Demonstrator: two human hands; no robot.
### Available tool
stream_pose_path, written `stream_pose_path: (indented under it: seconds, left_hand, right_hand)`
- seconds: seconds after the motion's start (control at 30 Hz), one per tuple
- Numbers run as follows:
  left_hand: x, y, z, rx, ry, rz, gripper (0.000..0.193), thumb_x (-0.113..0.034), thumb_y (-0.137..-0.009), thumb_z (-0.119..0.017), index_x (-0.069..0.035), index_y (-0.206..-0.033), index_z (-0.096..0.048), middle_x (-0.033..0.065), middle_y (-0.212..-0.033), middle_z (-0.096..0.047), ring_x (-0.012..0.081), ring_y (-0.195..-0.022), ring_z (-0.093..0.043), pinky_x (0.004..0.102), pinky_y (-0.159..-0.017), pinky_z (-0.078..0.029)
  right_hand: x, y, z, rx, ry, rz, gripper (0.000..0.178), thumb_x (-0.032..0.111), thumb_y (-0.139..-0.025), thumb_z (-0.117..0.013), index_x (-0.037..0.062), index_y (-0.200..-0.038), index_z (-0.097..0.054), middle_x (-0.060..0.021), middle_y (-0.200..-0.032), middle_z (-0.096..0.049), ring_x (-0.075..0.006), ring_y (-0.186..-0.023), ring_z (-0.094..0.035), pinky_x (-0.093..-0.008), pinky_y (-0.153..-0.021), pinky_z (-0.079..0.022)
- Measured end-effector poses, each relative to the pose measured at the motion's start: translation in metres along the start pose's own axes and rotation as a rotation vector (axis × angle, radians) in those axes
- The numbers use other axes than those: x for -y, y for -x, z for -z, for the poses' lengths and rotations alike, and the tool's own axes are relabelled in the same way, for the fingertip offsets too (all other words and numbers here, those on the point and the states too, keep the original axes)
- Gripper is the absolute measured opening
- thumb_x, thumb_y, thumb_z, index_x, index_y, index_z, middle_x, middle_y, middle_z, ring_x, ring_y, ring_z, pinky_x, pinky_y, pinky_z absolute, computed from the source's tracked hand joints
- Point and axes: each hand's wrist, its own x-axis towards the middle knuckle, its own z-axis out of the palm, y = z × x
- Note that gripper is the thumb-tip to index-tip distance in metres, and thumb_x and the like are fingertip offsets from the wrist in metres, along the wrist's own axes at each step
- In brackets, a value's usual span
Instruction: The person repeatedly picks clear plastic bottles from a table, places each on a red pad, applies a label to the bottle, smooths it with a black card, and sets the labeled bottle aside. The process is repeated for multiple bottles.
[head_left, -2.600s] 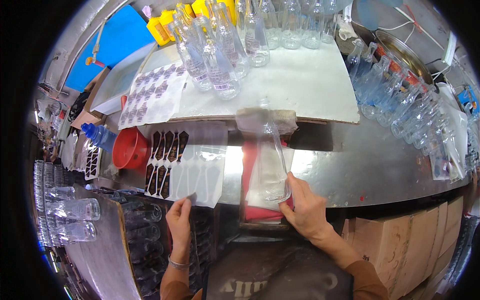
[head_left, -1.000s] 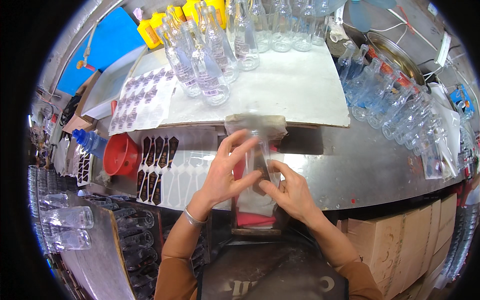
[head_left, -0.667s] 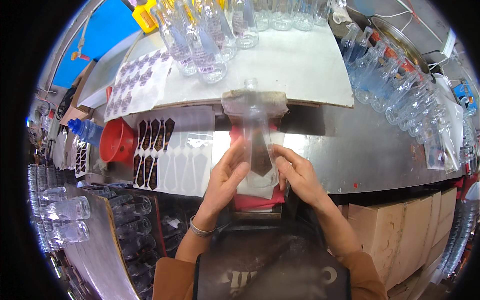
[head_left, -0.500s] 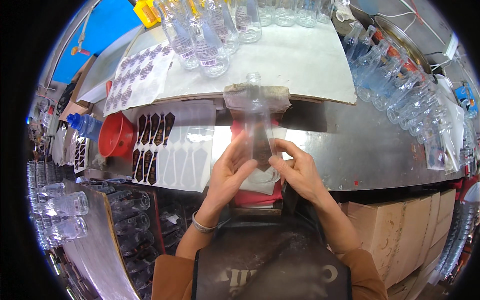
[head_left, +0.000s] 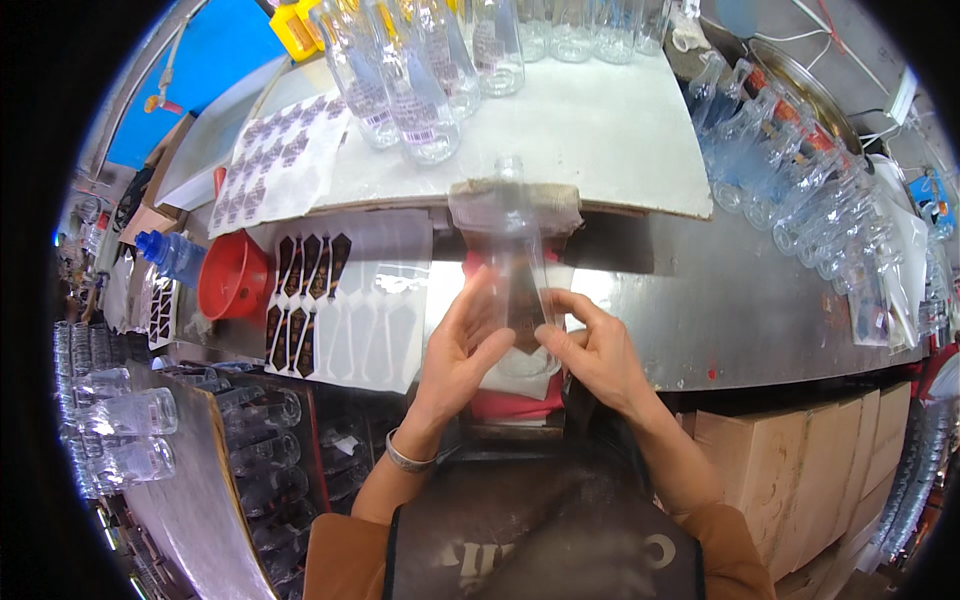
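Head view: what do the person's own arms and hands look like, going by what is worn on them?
The left hand and right hand are both ungloved. The left wrist wears a silver-coloured bangle, a rounded band; none shows on the right wrist. The left sleeve and right sleeve are rusty brown, leaving the forearms bare.

Pale letters (partly blurred) cross the apron; unreadable purple print marks bottles and, at the white board's left edge, a sheet; dark labels are illegible.
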Motion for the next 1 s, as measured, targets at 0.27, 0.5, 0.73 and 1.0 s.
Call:
stream_pose_path:
  seconds: [0.27,0.5,0.73,1.0]
  left_hand:
    - [-0.030,-0.031,-0.006,0.043,-0.857,-0.336,0.056,-0.010,-0.095,-0.065,-0.006,-0.149,-0.049,0.0232,-0.163,-0.028,0.0388,-0.146,-0.039,0.0431,-0.116,-0.037]
    - [-0.026,-0.032,-0.008,0.032,-0.809,-0.335,0.056,-0.010,-0.094,-0.067,-0.006,-0.148,-0.051,0.0233,-0.163,-0.028,0.0395,-0.145,-0.040,0.0443,-0.116,-0.037]
    - [-0.024,-0.033,-0.008,0.027,-0.795,-0.350,0.056,-0.010,-0.094,-0.068,-0.006,-0.148,-0.051,0.0229,-0.163,-0.027,0.0379,-0.147,-0.038,0.0436,-0.117,-0.036]
    - [-0.021,-0.034,-0.007,-0.002,-0.775,-0.354,0.080,-0.006,-0.091,-0.070,0.001,-0.158,-0.028,0.0229,-0.164,-0.028,0.0342,-0.150,-0.033,0.0412,-0.121,-0.028]
  right_hand:
    - [-0.005,-0.002,0.000,-0.007,0.012,0.019,0.052,0.024,-0.090,-0.074,-0.0063,-0.129,-0.058,-0.0123,-0.107,-0.071,-0.0089,-0.070,-0.059,-0.0284,-0.069,-0.052]
    - [-0.005,-0.001,0.001,0.001,0.010,0.003,0.050,0.025,-0.090,-0.074,-0.0041,-0.128,-0.059,-0.0102,-0.103,-0.070,-0.0087,-0.067,-0.057,-0.0279,-0.067,-0.050]
    - [-0.014,-0.003,0.007,0.083,-0.078,-0.019,0.047,0.015,-0.097,-0.066,-0.0048,-0.138,-0.053,-0.0120,-0.119,-0.067,-0.0073,-0.071,-0.064,-0.0234,-0.063,-0.050]
    - [-0.063,-0.037,0.052,-0.391,-0.779,-0.088,0.029,0.028,-0.105,-0.054,0.0019,-0.116,-0.063,-0.0078,-0.101,-0.068,-0.0127,-0.084,-0.063,-0.0261,-0.075,-0.052]
